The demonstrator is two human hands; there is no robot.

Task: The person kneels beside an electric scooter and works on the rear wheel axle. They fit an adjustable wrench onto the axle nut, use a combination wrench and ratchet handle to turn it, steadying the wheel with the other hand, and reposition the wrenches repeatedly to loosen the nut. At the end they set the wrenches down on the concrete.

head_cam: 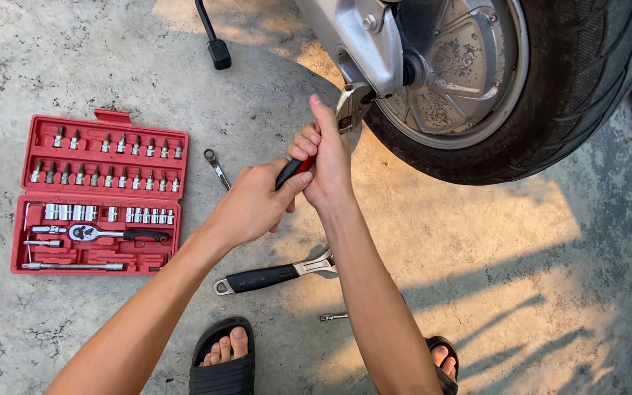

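So, far left on the concrete floor (53, 88) lies an open red socket set case (100, 196), ratchet and bits seated in it. Just right of it a small spanner (216, 168) lies flat. Left hand (251, 205) is wrapped around the black-and-red handle of an adjustable wrench (334, 128); right hand (327, 157) is closed higher on the same handle, thumb up along it. The wrench jaws sit at the silver swingarm end by the scooter wheel (521, 80), probably on a nut, hidden. Below the hands, a second adjustable wrench (276, 275) and a small bit (333, 317) lie on the floor
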